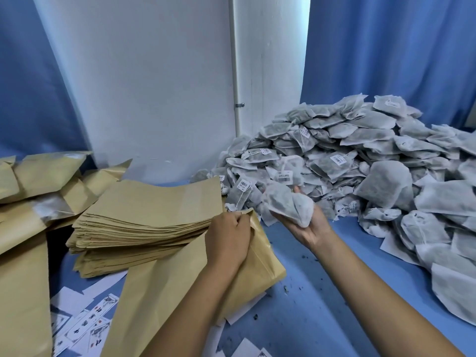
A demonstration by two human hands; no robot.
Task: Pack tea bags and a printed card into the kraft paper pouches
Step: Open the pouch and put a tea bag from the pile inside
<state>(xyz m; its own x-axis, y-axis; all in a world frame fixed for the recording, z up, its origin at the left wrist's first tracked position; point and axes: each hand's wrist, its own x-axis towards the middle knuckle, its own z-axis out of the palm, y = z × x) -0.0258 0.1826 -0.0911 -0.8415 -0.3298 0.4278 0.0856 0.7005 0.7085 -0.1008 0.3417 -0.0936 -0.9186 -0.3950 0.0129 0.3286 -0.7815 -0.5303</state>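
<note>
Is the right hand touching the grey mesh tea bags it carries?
Touching. The head view shows the right hand palm up, with the grey mesh tea bags lying on its fingers.

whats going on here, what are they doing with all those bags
A person is packing tea bags into kraft pouches. The left hand pinches the mouth of a kraft pouch lying on the blue table, while the right hand holds a few tea bags taken from the big pile. Nothing is going in yet.
</note>
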